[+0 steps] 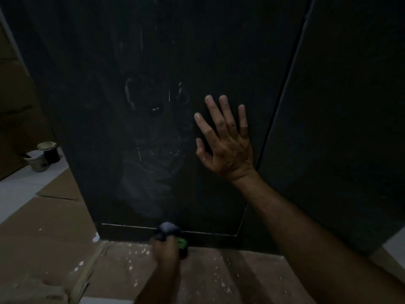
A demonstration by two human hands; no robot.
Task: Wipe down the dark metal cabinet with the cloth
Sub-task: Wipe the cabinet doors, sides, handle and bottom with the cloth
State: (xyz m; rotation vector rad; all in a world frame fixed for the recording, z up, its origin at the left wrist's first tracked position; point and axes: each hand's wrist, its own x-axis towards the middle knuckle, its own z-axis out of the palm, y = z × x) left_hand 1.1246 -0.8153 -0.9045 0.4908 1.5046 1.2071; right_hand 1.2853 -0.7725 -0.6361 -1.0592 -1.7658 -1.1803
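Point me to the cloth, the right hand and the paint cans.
cloth (167, 232), head view, bunched dark top above the knuckles.
right hand (225, 148), head view, back of the hand, flat on the cabinet.
paint cans (43, 156), head view, the two cans' sides.

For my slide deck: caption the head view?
Left hand wipes cabinet base with bunched cloth; right hand rests flat on the door.

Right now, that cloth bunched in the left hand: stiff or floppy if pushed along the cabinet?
Probably floppy: the cloth sits wadded in the left hand, bulging past its fingers. Likely light, since one hand holds it against the cabinet base. It may drag rather than slide over the smeared streaks.
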